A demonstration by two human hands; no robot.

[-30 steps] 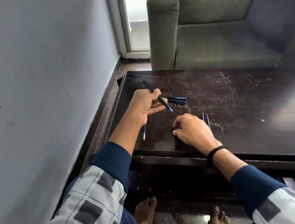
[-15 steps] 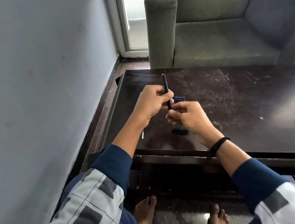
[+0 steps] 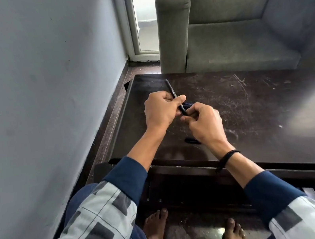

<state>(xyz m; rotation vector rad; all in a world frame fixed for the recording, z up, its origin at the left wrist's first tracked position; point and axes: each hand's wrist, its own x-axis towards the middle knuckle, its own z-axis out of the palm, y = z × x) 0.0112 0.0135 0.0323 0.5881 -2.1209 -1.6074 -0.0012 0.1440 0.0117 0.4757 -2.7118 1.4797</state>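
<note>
Fingers (image 3: 179, 100) of left hand (image 3: 158, 113) curled round slim black pen barrel (image 3: 170, 89), thumb pressed along it. Barrel tilted, upper end toward top of frame, small printed lettering on side. Right hand (image 3: 205, 123) fingertips pinch barrel's lower end, centre of frame, above dark, glossy, scratched surface (image 3: 254, 107). Short dark cylindrical piece (image 3: 192, 140) lies on surface just beside right wrist. Blue pens (image 3: 189, 104) partly hidden behind hands. Grey fabric armchair (image 3: 233, 44) upper right.
</note>
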